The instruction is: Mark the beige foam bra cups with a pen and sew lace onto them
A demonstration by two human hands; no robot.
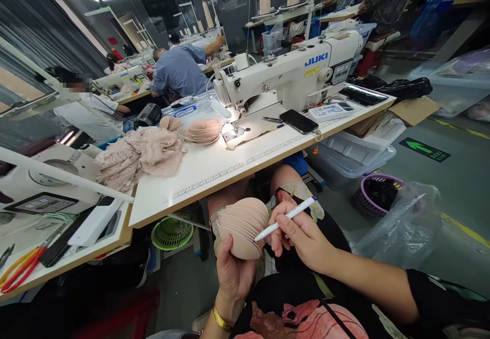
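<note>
My left hand (234, 272) grips a stack of several beige foam bra cups (242, 224) from below, held over my lap. A white pen (286, 218) is pinched in my right hand (302, 239), its tip touching the right edge of the stack. Both hands are below the front edge of the white sewing table (214, 168). On that table lie another stack of beige cups (202, 130) and a pile of pink lace fabric (140, 158), left of the white JUKI sewing machine (294, 76).
A black phone (298, 121) and a control box (332, 110) lie right of the needle. Under the table are a green basket (171, 233), clear bins (356, 158) and a purple-rimmed basket (377, 193). A plastic bag (406, 226) stands at my right. Other workers sit at machines behind.
</note>
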